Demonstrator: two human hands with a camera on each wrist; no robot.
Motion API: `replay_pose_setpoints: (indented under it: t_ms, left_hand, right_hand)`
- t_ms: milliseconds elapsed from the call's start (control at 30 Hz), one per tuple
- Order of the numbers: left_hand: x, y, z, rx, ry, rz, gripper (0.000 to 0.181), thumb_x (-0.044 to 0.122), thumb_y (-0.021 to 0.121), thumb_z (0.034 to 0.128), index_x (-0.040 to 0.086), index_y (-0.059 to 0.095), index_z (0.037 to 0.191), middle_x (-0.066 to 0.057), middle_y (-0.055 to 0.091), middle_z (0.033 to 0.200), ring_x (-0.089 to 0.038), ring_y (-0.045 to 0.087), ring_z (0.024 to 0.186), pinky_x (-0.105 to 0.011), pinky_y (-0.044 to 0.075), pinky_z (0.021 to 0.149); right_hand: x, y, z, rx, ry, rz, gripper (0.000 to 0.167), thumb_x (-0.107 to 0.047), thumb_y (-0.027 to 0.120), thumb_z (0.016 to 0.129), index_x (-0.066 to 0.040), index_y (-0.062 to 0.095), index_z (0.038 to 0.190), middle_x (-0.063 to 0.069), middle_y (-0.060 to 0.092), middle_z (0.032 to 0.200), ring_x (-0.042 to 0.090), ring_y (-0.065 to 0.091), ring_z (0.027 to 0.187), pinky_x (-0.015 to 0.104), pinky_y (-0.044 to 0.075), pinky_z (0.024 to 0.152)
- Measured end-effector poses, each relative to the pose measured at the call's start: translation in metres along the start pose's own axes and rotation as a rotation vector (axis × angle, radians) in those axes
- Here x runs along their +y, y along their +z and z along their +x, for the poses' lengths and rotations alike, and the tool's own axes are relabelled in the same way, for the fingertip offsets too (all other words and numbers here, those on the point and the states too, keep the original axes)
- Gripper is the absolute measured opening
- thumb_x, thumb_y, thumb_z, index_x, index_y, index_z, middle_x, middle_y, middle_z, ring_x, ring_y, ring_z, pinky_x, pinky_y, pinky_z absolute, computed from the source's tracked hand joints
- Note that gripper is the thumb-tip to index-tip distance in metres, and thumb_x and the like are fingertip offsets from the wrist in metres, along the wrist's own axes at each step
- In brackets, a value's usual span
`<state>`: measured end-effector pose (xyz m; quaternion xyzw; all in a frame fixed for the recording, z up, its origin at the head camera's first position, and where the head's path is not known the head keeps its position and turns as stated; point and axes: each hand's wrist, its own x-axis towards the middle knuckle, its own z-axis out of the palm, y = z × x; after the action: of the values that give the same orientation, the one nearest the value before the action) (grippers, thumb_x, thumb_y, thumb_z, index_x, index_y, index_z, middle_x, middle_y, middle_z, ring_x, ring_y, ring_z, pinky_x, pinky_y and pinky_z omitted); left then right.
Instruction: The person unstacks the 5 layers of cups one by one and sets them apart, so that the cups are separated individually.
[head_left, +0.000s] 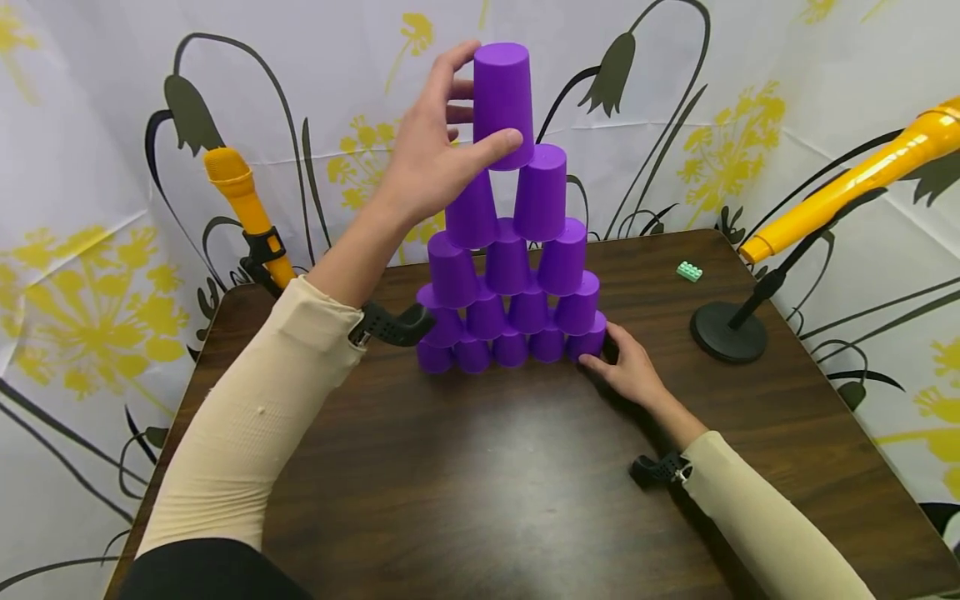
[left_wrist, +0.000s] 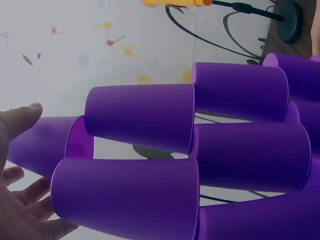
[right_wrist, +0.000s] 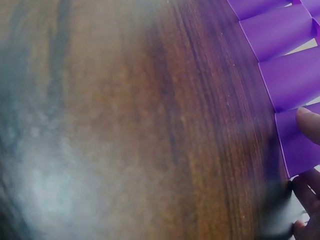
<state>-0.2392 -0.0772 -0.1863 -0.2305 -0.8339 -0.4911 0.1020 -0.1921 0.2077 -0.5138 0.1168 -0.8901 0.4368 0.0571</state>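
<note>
Purple upside-down cups stand in a tall pyramid, with two cups [head_left: 542, 193] in the row under the single top cup [head_left: 504, 104]. My left hand [head_left: 431, 162] holds that top cup, thumb across its front and fingers around its left and back. In the left wrist view the top cup [left_wrist: 42, 142] lies between the thumb and spread fingers of the left hand [left_wrist: 22, 205]. Down at the table, my right hand [head_left: 632, 367] grips the bottom row's rightmost cup [head_left: 588, 338]. The right wrist view shows the right thumb [right_wrist: 310, 125] against this cup [right_wrist: 296, 145], with fingers at its far side.
A yellow microphone [head_left: 251, 208] on a stand is behind my left forearm. Another yellow microphone [head_left: 855, 179] leans from a black-based stand [head_left: 729, 332] at right. A small green brick [head_left: 689, 271] lies on the brown table [head_left: 510, 467]. Patterned fabric [head_left: 300, 75] hangs behind.
</note>
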Motion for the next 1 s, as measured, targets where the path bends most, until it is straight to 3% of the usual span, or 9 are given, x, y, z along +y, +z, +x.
replay_pose_setpoints:
  t_ms: [467, 600, 700, 800, 867, 1000]
  left_hand:
    - [-0.003, 0.006, 0.002, 0.092, 0.087, -0.027, 0.076, 0.017, 0.078, 0.0830, 0.019, 0.039, 0.148, -0.003, 0.060, 0.122, -0.016, 0.061, 0.103, -0.029, 0.039, 0.094]
    - [-0.001, 0.000, -0.005, 0.164, 0.151, -0.110, 0.075, 0.013, 0.079, 0.0817, 0.015, 0.042, 0.146, -0.005, 0.061, 0.118, -0.018, 0.062, 0.099, -0.029, 0.043, 0.092]
    - [0.005, -0.011, -0.017, 0.240, 0.217, -0.231, 0.072, 0.006, 0.078, 0.0804, 0.009, 0.043, 0.144, -0.009, 0.061, 0.115, -0.024, 0.063, 0.097, -0.031, 0.048, 0.089]
    - [0.003, -0.027, -0.037, 0.319, 0.241, -0.331, 0.071, 0.001, 0.075, 0.0795, 0.007, 0.043, 0.143, -0.014, 0.060, 0.116, -0.029, 0.062, 0.097, -0.033, 0.051, 0.090]
    - [-0.012, -0.039, -0.052, 0.373, 0.256, -0.350, 0.072, 0.001, 0.074, 0.0796, 0.009, 0.042, 0.143, -0.015, 0.059, 0.117, -0.031, 0.062, 0.096, -0.034, 0.053, 0.089]
    - [-0.055, -0.057, -0.092, 0.486, 0.163, -0.364, 0.072, 0.001, 0.075, 0.0786, 0.015, 0.045, 0.143, -0.016, 0.057, 0.123, -0.031, 0.061, 0.096, -0.031, 0.056, 0.080]
  right_hand:
    - [0.002, -0.001, 0.001, -0.026, 0.001, -0.016, 0.062, -0.021, 0.078, 0.085, -0.001, 0.051, 0.137, 0.022, 0.056, 0.129, 0.039, 0.049, 0.124, 0.056, 0.035, 0.105]
    - [0.001, -0.002, 0.001, -0.044, 0.008, -0.018, 0.062, -0.022, 0.077, 0.086, -0.001, 0.050, 0.138, 0.021, 0.056, 0.130, 0.038, 0.049, 0.125, 0.055, 0.034, 0.105]
    - [0.000, -0.002, 0.003, -0.049, 0.007, -0.016, 0.061, -0.022, 0.077, 0.086, -0.002, 0.051, 0.137, 0.021, 0.056, 0.129, 0.037, 0.049, 0.124, 0.055, 0.035, 0.105]
    - [-0.001, -0.002, 0.004, -0.049, 0.002, -0.017, 0.060, -0.022, 0.077, 0.086, -0.003, 0.051, 0.137, 0.020, 0.056, 0.128, 0.037, 0.050, 0.123, 0.055, 0.035, 0.105]
    - [0.000, -0.002, 0.003, -0.049, 0.003, -0.017, 0.060, -0.023, 0.077, 0.086, -0.003, 0.052, 0.137, 0.020, 0.057, 0.127, 0.036, 0.050, 0.122, 0.054, 0.035, 0.104]
    - [0.002, -0.002, 0.002, -0.041, -0.007, -0.015, 0.059, -0.022, 0.077, 0.086, -0.002, 0.053, 0.136, 0.020, 0.058, 0.125, 0.036, 0.051, 0.121, 0.054, 0.036, 0.104]
